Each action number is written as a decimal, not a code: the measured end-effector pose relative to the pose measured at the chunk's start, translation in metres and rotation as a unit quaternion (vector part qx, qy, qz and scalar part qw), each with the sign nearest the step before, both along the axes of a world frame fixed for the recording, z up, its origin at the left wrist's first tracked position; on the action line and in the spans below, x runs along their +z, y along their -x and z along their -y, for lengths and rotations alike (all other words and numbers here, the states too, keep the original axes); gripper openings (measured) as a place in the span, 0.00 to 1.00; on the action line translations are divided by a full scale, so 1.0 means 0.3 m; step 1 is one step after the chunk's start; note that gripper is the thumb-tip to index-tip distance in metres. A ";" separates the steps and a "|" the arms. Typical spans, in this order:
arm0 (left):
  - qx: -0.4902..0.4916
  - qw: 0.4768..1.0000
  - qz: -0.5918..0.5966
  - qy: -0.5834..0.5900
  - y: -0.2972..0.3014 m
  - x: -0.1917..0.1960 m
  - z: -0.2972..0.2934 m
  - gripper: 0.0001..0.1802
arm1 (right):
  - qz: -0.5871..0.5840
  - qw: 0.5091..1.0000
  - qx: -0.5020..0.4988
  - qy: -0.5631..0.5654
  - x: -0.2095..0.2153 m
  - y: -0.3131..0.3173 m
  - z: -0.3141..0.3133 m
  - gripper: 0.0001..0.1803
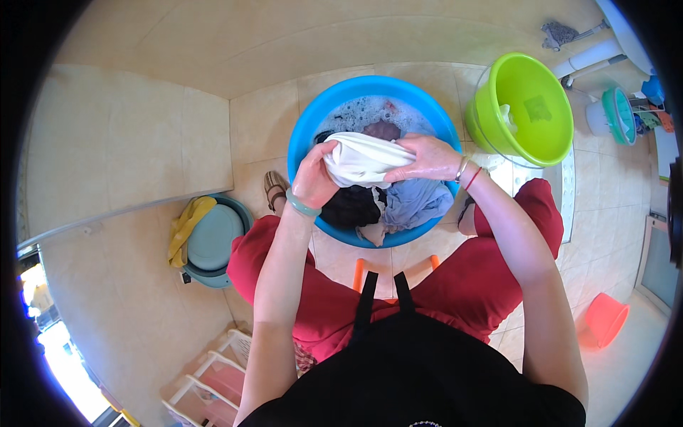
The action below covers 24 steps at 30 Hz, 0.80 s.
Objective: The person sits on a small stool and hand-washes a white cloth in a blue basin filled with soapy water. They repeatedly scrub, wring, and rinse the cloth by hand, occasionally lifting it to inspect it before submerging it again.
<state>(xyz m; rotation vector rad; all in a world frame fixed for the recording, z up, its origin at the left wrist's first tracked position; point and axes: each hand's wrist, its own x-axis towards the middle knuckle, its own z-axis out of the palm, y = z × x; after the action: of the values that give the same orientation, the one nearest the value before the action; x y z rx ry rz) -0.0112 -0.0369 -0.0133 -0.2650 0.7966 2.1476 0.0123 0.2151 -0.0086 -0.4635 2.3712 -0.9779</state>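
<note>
A white cloth is stretched between my two hands above a round blue basin. My left hand grips its left end, with the fingers curled behind the fabric. At the other end my right hand holds it, thumb in front. Below, the basin contains sudsy water and several wet garments: a black one, a light blue one and a dark mauve one. The white cloth hides part of the laundry.
A lime-green bucket stands right of the basin, with a small white thing inside. Folded teal basins with a yellow cloth lean at the left wall. A white rack is at lower left, a coral-red tub at right.
</note>
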 end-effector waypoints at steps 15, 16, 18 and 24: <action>0.025 0.997 -0.033 0.067 0.043 -0.027 0.001 0.22 | -0.060 0.978 -0.109 0.169 -0.056 0.003 -0.021 0.31; 0.050 0.998 0.032 0.009 0.044 0.007 0.009 0.21 | -0.047 0.992 -0.063 0.098 0.029 -0.021 0.013 0.31; 0.055 0.997 0.046 0.002 0.046 -0.003 0.011 0.23 | -0.064 0.997 -0.032 0.013 0.059 -0.036 0.038 0.27; 0.009 0.999 -0.015 -0.035 0.015 -0.027 -0.132 0.36 | 0.173 0.781 -0.370 0.473 -0.047 0.011 0.037 0.18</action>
<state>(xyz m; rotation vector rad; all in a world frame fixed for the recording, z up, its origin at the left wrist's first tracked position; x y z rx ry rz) -0.0158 0.0026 -0.0214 -0.2052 0.7379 2.1954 0.0089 0.2040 -0.0227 0.3695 1.5317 -2.3791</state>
